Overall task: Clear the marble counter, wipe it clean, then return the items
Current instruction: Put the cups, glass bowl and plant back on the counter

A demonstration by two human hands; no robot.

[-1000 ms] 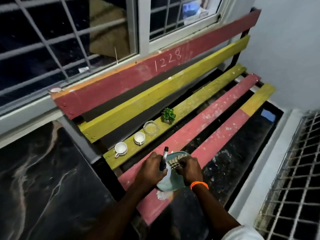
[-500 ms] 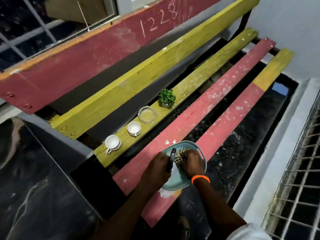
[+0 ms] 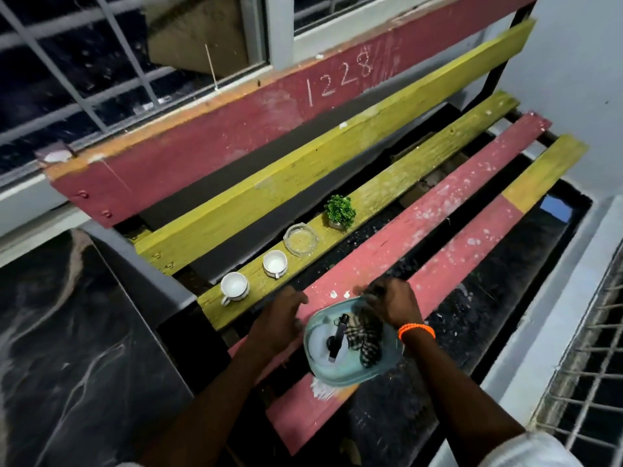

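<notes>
My left hand has let go of the lighter, which now lies in the tray on the bench; the hand is loose and empty beside the rim. My right hand grips the cloth and is lifting it. I judge clearing done, wiping next on the marble counter at left.
</notes>
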